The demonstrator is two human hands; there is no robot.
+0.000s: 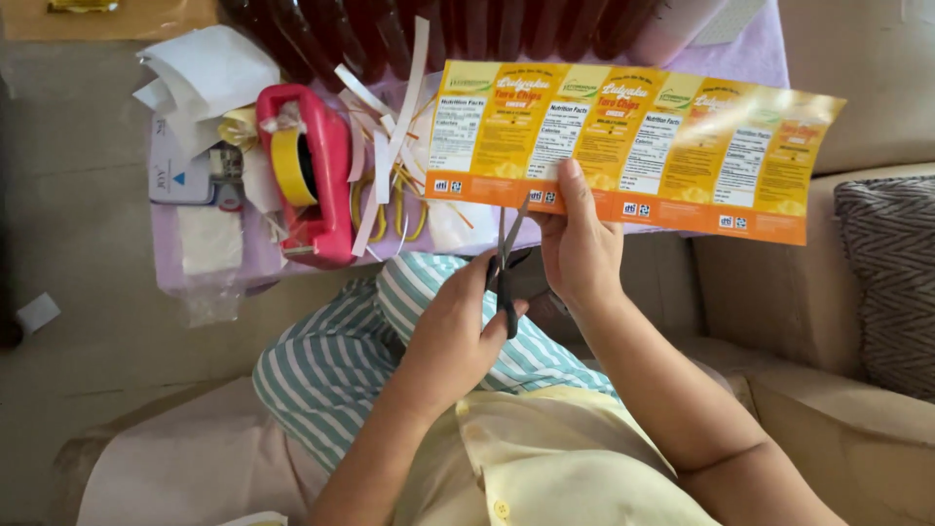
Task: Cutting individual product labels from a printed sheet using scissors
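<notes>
My right hand (581, 251) holds a long orange and yellow sheet of printed labels (633, 146) by its lower edge, thumb on top, stretched out level above my lap. My left hand (456, 331) grips a pair of dark-handled scissors (507, 263), blades pointing up. The blade tips meet the sheet's lower edge just left of my right thumb. My knees in green and white striped trousers (341, 360) lie below both hands.
A low table with a lilac cover (248, 258) stands in front. It bears a red tape dispenser (307, 175) with yellow tape, cut paper strips (390, 146), white paper scraps (205, 68) and dark red bottles (467, 24). A beige sofa and a grey patterned cushion (891, 282) are at right.
</notes>
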